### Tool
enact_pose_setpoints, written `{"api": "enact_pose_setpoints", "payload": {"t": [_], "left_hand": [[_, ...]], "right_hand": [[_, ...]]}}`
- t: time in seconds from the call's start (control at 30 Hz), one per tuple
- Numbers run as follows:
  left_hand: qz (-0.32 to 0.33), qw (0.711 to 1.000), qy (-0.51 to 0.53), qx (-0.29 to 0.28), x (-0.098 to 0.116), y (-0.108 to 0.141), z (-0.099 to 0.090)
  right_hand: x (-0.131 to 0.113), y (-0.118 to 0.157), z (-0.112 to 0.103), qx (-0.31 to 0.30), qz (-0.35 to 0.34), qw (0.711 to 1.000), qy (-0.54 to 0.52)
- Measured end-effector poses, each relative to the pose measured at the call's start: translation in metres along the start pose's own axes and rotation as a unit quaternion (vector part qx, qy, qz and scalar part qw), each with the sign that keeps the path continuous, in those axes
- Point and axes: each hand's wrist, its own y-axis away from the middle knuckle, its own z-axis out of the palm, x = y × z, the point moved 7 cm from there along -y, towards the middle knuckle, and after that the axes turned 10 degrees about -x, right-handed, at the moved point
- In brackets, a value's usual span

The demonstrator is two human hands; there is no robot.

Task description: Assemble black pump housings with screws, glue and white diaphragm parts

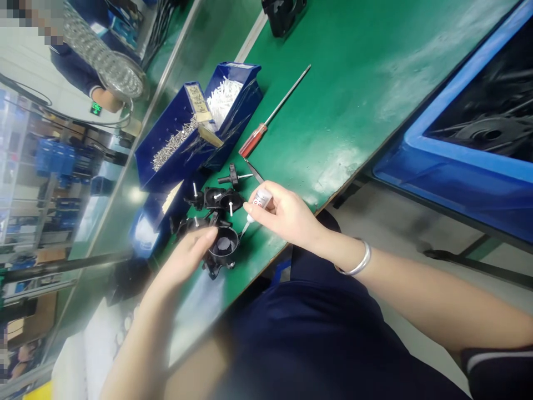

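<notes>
My right hand (283, 214) is closed round a small white bottle (261, 201), its thin nozzle pointing down at the rim of a round black part (224, 244). On the other side of that part, my left hand (191, 253) grips its edge between thumb and fingers. More black parts (216, 197) with white pins standing in them lie just beyond. A black knob with a metal rod (234, 176) rests near the bins. The red-handled screwdriver (255, 139) lies on the green table, and a dark pointed tool (254, 171) is beside my right hand.
Blue bins hold metal screws (175, 145) and white pieces (225, 100). A blue crate (400, 161) with black parts stands at the right, past the table edge. Another black part (284, 16) sits at the top. Across the table, a person's hand (109, 100) shows.
</notes>
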Motion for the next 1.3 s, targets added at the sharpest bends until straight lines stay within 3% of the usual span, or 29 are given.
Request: {"api": "enact_pose_setpoints", "payload": {"t": [0.33,0.7,1.3], "left_hand": [[-0.032,0.999,-0.008,-0.015,0.003,-0.002,0.0],[-0.031,0.999,0.016,-0.019,-0.01,-0.007,-0.005],[-0.065,0.998,0.007,-0.022,-0.005,-0.007,-0.002]], "right_hand": [[0.0,0.001,-0.002,0.004,-0.008,1.0,-0.005],[0.002,0.0,-0.001,-0.006,-0.009,1.0,0.007],[0.003,0.0,-0.001,-0.008,-0.01,1.0,-0.018]]}}
